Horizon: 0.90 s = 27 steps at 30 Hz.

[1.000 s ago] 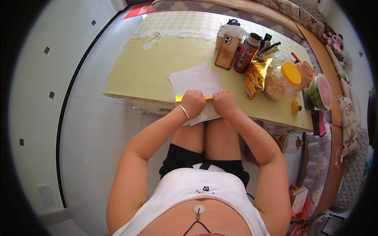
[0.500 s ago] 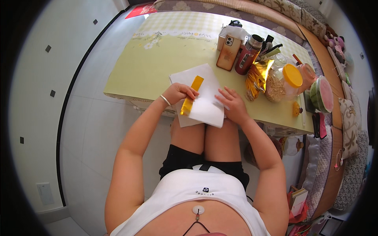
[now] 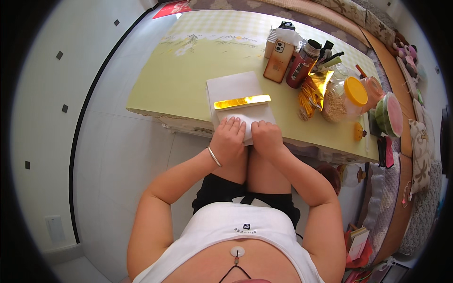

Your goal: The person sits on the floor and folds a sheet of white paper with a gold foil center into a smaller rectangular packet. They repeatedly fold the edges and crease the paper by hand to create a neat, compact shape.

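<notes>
White paper sheets (image 3: pixel 232 84) lie stacked at the near edge of the table, the lower part under my hands. Across them, almost level, rests a strip of shiny gold paper (image 3: pixel 242 102), which neither hand touches. My left hand (image 3: pixel 229 136), with a silver bangle at the wrist, lies with its fingers stretched over the paper below the strip. My right hand (image 3: pixel 267 137) is closed at the near right part of the paper, fingers curled on it; the thumb's grip is partly hidden.
To the right on the table (image 3: pixel 174 80) stand a phone (image 3: pixel 279 60), a red flask (image 3: pixel 302 65), crumpled gold foil (image 3: pixel 313 94), a jar with a yellow lid (image 3: pixel 340 101) and a cut watermelon (image 3: pixel 389 114). A small yellow figure (image 3: pixel 360 131) sits near the front edge.
My left hand has let go of the gold strip, which turned from steep to nearly level across the paper. Both hands have moved to the near part of the paper; the right has closed.
</notes>
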Each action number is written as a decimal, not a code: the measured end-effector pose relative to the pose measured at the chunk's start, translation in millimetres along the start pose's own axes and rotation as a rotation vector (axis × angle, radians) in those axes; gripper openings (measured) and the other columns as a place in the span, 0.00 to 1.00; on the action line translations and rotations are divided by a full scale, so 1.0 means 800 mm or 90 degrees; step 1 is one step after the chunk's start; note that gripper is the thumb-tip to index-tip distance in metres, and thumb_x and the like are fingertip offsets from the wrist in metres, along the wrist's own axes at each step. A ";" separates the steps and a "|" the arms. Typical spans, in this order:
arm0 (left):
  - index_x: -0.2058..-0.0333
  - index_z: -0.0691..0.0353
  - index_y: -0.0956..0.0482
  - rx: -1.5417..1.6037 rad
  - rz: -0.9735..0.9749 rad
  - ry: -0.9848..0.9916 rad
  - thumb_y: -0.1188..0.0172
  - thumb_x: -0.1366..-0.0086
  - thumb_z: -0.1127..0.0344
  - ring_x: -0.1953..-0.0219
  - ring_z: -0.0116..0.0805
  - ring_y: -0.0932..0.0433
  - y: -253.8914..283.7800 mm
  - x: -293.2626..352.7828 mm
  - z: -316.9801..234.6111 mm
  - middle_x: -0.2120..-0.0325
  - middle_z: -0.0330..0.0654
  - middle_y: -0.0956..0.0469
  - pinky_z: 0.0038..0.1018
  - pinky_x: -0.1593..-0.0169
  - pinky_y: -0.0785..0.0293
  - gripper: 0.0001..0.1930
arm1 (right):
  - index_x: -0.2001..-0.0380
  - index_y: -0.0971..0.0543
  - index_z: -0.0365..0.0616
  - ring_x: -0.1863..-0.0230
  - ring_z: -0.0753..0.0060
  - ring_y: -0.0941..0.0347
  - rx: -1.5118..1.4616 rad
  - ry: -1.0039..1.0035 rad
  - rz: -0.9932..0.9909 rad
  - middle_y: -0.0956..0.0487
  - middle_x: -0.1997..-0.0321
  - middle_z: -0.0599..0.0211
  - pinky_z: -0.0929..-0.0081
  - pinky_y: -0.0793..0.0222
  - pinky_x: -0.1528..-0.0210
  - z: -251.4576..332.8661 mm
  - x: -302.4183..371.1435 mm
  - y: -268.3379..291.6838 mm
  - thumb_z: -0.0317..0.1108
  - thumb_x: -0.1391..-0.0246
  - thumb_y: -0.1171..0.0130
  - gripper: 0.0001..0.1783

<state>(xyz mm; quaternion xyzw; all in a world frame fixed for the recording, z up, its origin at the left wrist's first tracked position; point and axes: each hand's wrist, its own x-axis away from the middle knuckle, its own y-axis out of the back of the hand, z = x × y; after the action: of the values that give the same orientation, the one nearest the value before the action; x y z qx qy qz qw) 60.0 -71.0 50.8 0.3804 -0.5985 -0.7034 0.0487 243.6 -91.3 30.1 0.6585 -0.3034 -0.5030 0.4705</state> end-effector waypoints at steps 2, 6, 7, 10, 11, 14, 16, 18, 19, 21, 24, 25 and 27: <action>0.57 0.71 0.20 0.044 -0.009 0.048 0.38 0.50 0.70 0.45 0.56 0.24 -0.023 0.016 0.017 0.51 0.60 0.21 0.46 0.39 0.29 0.20 | 0.74 0.24 0.46 0.65 0.63 0.22 -0.022 0.013 0.032 0.22 0.72 0.66 0.66 0.27 0.65 0.000 -0.001 0.007 0.31 0.57 0.41 0.05; 0.59 0.66 0.19 0.153 -0.012 0.079 0.40 0.50 0.75 0.42 0.56 0.26 -0.009 0.023 0.045 0.48 0.59 0.22 0.43 0.37 0.31 0.17 | 0.61 0.21 0.43 0.42 0.55 0.27 -0.067 0.107 0.001 0.21 0.50 0.56 0.60 0.31 0.43 -0.019 0.001 0.009 0.30 0.51 0.42 0.12; 0.60 0.65 0.19 0.164 -0.022 0.083 0.40 0.50 0.76 0.42 0.56 0.26 -0.004 0.023 0.049 0.47 0.59 0.23 0.43 0.37 0.31 0.16 | 0.57 0.20 0.42 0.36 0.53 0.30 -0.069 0.139 -0.040 0.22 0.43 0.54 0.59 0.34 0.37 -0.025 0.000 0.007 0.30 0.49 0.43 0.15; 0.59 0.64 0.18 0.247 0.021 0.082 0.39 0.46 0.75 0.40 0.54 0.27 0.006 0.022 0.059 0.46 0.58 0.23 0.43 0.36 0.32 0.14 | 0.49 0.23 0.42 0.30 0.53 0.37 -0.126 0.204 0.010 0.29 0.33 0.55 0.57 0.41 0.30 -0.039 -0.004 -0.002 0.32 0.46 0.44 0.20; 0.58 0.64 0.18 0.246 0.043 0.077 0.39 0.45 0.74 0.40 0.53 0.27 0.007 0.020 0.059 0.45 0.57 0.23 0.43 0.36 0.31 0.14 | 0.47 0.23 0.43 0.30 0.54 0.36 -0.131 0.217 0.042 0.28 0.33 0.56 0.57 0.40 0.30 -0.042 -0.004 -0.003 0.32 0.46 0.44 0.21; 0.54 0.64 0.19 0.249 0.104 0.048 0.37 0.41 0.71 0.39 0.50 0.27 0.001 0.021 0.063 0.43 0.54 0.25 0.41 0.37 0.30 0.15 | 0.44 0.25 0.44 0.31 0.56 0.35 -0.165 0.227 0.113 0.27 0.35 0.58 0.57 0.39 0.31 -0.043 -0.008 -0.001 0.32 0.45 0.43 0.23; 0.49 0.64 0.21 0.265 0.140 0.010 0.35 0.40 0.69 0.38 0.48 0.28 -0.019 0.035 0.076 0.41 0.52 0.26 0.39 0.38 0.29 0.19 | 0.43 0.25 0.44 0.31 0.56 0.34 -0.216 0.191 0.133 0.27 0.35 0.59 0.57 0.39 0.31 -0.040 -0.009 0.005 0.31 0.46 0.41 0.25; 0.47 0.64 0.23 0.297 0.133 0.068 0.33 0.41 0.66 0.39 0.48 0.27 -0.031 0.046 0.086 0.41 0.52 0.27 0.38 0.39 0.28 0.23 | 0.42 0.26 0.43 0.31 0.56 0.34 -0.285 0.160 0.122 0.27 0.35 0.59 0.58 0.39 0.31 -0.039 -0.012 0.006 0.31 0.46 0.40 0.26; 0.46 0.65 0.24 0.317 0.131 0.094 0.31 0.42 0.64 0.39 0.48 0.27 -0.028 0.043 0.084 0.41 0.52 0.27 0.38 0.40 0.28 0.25 | 0.42 0.26 0.43 0.31 0.56 0.34 -0.319 0.140 0.118 0.26 0.35 0.59 0.58 0.39 0.31 -0.040 -0.012 0.006 0.31 0.47 0.39 0.27; 0.46 0.66 0.24 0.273 0.093 0.110 0.29 0.45 0.62 0.41 0.50 0.27 -0.024 0.035 0.079 0.42 0.52 0.26 0.39 0.39 0.28 0.28 | 0.41 0.26 0.43 0.32 0.56 0.34 -0.293 0.122 0.072 0.27 0.35 0.59 0.59 0.38 0.31 -0.047 -0.013 -0.015 0.31 0.48 0.38 0.28; 0.48 0.67 0.24 0.210 0.086 0.085 0.25 0.51 0.59 0.42 0.52 0.27 -0.015 0.021 0.067 0.43 0.53 0.26 0.39 0.39 0.29 0.32 | 0.42 0.26 0.43 0.32 0.56 0.34 -0.289 0.091 0.059 0.28 0.34 0.60 0.60 0.38 0.32 -0.057 -0.018 -0.035 0.32 0.48 0.37 0.28; 0.49 0.67 0.24 0.190 0.092 0.069 0.24 0.53 0.58 0.42 0.52 0.28 -0.014 0.021 0.065 0.43 0.54 0.26 0.39 0.39 0.30 0.34 | 0.42 0.26 0.43 0.32 0.56 0.34 -0.294 0.081 0.064 0.28 0.33 0.60 0.60 0.38 0.32 -0.057 -0.022 -0.034 0.32 0.48 0.37 0.28; 0.48 0.66 0.24 0.180 0.110 0.084 0.25 0.54 0.59 0.42 0.52 0.28 -0.013 0.021 0.063 0.43 0.52 0.25 0.40 0.39 0.31 0.34 | 0.42 0.26 0.42 0.32 0.57 0.35 -0.248 0.126 0.100 0.29 0.34 0.60 0.60 0.37 0.33 -0.063 -0.028 -0.030 0.32 0.48 0.38 0.28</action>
<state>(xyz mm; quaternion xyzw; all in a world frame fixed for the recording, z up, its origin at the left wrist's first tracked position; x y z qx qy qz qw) 21.9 -36.2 33.0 0.3760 -0.7175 -0.5787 0.0940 282.3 -47.1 18.8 0.5759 -0.2032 -0.4468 0.6538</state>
